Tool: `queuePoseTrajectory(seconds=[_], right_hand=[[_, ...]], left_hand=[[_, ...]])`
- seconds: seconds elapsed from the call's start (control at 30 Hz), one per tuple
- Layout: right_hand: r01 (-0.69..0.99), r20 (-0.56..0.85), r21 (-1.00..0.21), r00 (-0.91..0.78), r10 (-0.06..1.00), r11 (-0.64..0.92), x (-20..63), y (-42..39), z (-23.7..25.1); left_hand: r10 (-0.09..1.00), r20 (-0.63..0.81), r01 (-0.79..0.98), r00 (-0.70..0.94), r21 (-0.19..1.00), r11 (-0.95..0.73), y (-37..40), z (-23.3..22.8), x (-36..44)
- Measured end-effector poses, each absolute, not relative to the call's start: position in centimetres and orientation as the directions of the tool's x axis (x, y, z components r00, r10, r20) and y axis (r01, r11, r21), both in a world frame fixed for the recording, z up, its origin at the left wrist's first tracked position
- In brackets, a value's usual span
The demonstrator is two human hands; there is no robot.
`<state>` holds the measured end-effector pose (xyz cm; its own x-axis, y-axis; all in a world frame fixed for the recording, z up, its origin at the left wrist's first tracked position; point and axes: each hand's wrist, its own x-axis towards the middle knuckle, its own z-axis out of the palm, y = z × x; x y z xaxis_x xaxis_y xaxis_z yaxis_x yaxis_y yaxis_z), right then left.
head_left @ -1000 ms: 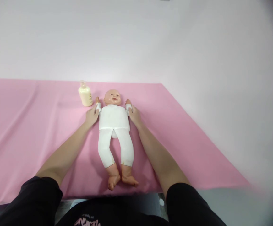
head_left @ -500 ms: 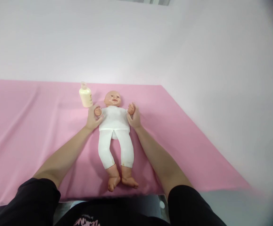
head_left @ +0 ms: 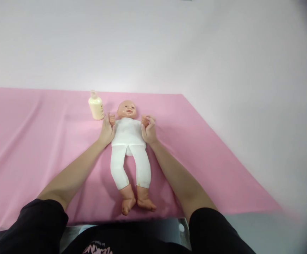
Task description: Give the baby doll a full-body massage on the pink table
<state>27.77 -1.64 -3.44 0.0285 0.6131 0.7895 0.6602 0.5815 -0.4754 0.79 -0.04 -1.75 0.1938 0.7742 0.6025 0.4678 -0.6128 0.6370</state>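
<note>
A baby doll [head_left: 128, 132] in a white top and white trousers lies on its back, head away from me and bare feet toward me. At the left side of the picture, my left hand [head_left: 107, 129] is closed round the doll's arm near its small fist. My right hand [head_left: 149, 130] grips the doll's other arm, with the thumb along the inner side and the fingers bent behind the doll's fist. Both doll arms are bent up beside the shoulders and partly hidden by my hands. The doll's legs rest straight on the cloth.
A pump bottle [head_left: 96, 107] of pale yellow liquid stands just beyond my left hand. A pink cloth [head_left: 49, 141] with soft folds covers the table. White walls [head_left: 116, 46] rise behind it and on the right.
Both hands have moved slightly up toward the doll's head, and the doll's fists have risen with them. The doll's body and the bottle have stayed in place.
</note>
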Motion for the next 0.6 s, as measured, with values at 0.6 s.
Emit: queuePoseTrajectory(seconds=[0.6], right_hand=[[0.624, 0.511, -0.679, 0.026, 0.859, 0.386, 29.9, 0.4, -4.1]], left_hand=[[0.91, 0.384, 0.62, 0.157, 0.679, -0.394, 2.8, -3.4, -0.8]])
